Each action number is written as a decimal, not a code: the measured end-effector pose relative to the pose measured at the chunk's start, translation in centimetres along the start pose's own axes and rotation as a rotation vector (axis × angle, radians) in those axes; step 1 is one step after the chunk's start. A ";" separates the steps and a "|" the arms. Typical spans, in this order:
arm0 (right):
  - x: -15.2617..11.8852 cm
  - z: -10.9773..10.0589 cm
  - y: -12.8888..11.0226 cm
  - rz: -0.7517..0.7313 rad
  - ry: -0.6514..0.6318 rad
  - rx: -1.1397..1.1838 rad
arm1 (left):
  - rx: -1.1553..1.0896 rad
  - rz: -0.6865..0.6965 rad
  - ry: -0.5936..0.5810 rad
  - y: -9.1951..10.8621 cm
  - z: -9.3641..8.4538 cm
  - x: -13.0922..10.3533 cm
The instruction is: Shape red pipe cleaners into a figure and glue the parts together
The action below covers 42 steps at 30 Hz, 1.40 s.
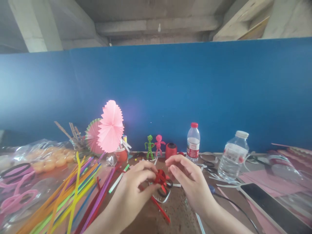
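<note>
My left hand (136, 185) pinches a bent and looped red pipe cleaner piece (160, 178) over the middle of the table. One straight red length (161, 209) slants down below it toward me. My right hand (190, 178) hovers just to the right of the piece, its fingers curved and apart, with nothing seen in them. Behind the piece lie dark rings, perhaps scissor handles (168, 184), partly covered. Left of my left hand spreads a bundle of coloured pipe cleaners (73, 191) in orange, yellow, green, purple and red.
Green (149, 147) and pink (159, 144) pipe cleaner figures stand by the blue partition (156, 91), near a red round object (171, 150). Bottles (193, 143) (232, 157) and a phone (270, 204) are right. Pink paper fans (111, 126), pink scissors (18, 198) and a marker (119, 178) are left.
</note>
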State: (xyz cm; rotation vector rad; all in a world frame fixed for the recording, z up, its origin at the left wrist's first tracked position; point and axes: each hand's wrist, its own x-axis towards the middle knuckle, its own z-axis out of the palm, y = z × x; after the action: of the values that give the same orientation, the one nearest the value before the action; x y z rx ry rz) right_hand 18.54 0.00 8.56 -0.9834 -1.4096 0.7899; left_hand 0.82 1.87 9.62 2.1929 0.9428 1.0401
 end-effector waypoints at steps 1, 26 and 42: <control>0.0 0.0 0.1 0.000 0.002 0.018 | 0.115 0.120 0.041 -0.1 0.1 -0.2; -0.1 1.5 0.4 0.238 -0.116 0.310 | 0.494 0.501 0.161 -1.0 1.1 -1.3; -0.1 1.0 0.1 0.332 -0.135 0.318 | 0.549 0.584 0.192 0.2 0.5 -1.0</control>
State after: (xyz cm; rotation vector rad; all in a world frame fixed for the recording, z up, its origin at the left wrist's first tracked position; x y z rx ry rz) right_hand 17.59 0.02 8.35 -0.9372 -1.1977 1.3048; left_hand 0.83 0.89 9.05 2.9803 0.7359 1.3953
